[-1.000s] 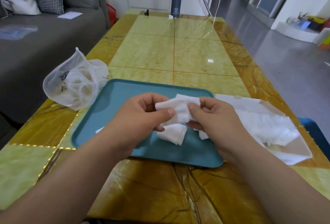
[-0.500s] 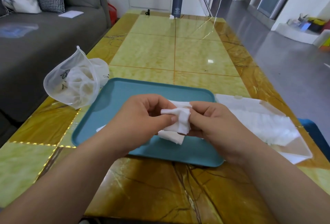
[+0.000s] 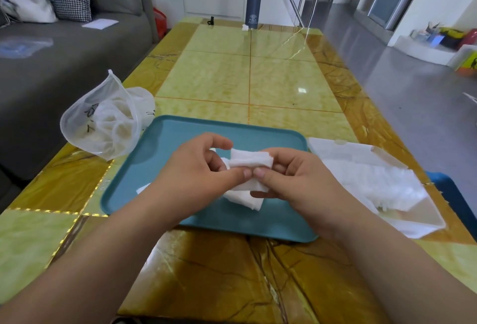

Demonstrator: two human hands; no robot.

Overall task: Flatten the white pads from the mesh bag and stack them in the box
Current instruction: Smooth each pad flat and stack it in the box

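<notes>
Head view, left to right: the mesh bag [image 3: 103, 122] sits unmoved off the tray's [image 3: 180, 132] left corner, with white showing through it. Over the tray the left hand [image 3: 196, 169] and right hand [image 3: 296, 179] both pinch one white pad [image 3: 250, 162], thumbs now drawn in tip to tip where a second ago they sat apart on a bunched wad. The pad now reads as a flatter strip held above a second pad [image 3: 247, 200] on the tray; judgement: flattening nearly done, carry right to the part-filled box [image 3: 335, 147] not yet begun.

Bare left hand [image 3: 198, 171] and right hand [image 3: 296, 181], sleeveless forearms [image 3: 108, 254], short thumbnails [image 3: 247, 173].
</notes>
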